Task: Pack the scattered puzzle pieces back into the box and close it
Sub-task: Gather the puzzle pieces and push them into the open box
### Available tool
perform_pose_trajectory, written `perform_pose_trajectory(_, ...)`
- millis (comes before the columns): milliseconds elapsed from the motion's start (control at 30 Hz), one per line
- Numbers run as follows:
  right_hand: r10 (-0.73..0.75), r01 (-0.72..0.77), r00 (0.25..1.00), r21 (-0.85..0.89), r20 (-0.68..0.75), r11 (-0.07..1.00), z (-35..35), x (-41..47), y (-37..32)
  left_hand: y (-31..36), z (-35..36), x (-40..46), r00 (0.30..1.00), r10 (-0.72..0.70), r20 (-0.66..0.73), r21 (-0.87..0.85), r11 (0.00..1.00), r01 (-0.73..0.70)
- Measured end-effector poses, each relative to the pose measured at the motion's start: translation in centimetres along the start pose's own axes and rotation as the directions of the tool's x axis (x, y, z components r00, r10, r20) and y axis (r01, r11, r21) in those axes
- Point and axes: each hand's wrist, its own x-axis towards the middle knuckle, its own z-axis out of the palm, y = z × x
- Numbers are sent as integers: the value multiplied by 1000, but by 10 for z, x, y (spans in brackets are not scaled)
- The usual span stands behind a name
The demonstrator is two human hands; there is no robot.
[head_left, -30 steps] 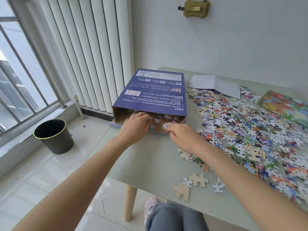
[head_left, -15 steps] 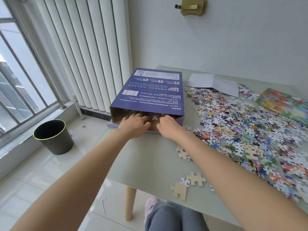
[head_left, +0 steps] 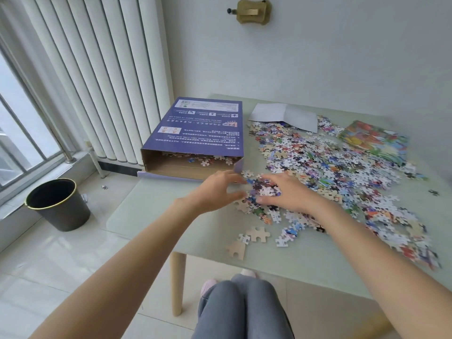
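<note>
Hands (head_left: 254,190) withdrawn from box (head_left: 195,133) mouth since half a second ago, left hand (head_left: 215,192) and right hand (head_left: 286,192) now spread, cupping a heap of puzzle pieces (head_left: 263,189) on tabletop (head_left: 151,211) just before the open, part-filled box; next scoop apparently starting, most pieces still loose.

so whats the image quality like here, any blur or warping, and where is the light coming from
Head view: daylight comes from the window on the left, blown out white; the blinds bow outward from wide-angle distortion; both hands, left hand and right hand, and the puzzle pieces look slightly soft; faint sheen on the floor tiles.
</note>
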Motion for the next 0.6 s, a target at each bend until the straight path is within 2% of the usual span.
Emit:
perform_pose_trajectory(67, 16, -11, 995, -49, 102, 999, -1, -10, 10, 9, 6, -1, 993, -6, 115, 79, 997, -3)
perform_pose_trajectory(200, 25, -12, 995, -129, 97, 992, 0, -13, 14, 21, 16, -2, 994, 20, 111, 254, 966, -48)
perform_pose_trajectory(367, 81, -79, 996, -59, 23, 995, -8, -3, 15, 35, 22, 7, 975, -66, 211, 215, 976, 20)
perform_pose_trajectory(467, 111, -108, 992, -54, 54, 993, -11, 0, 12, 44, 25, 13, 971, -125, 204, 273, 960, 67)
perform_pose_trajectory(600, 66, -61, 992, -45, 110, 997, -9, 1, 13, 51, 31, 20, 956, -207, 210, 239, 959, 155)
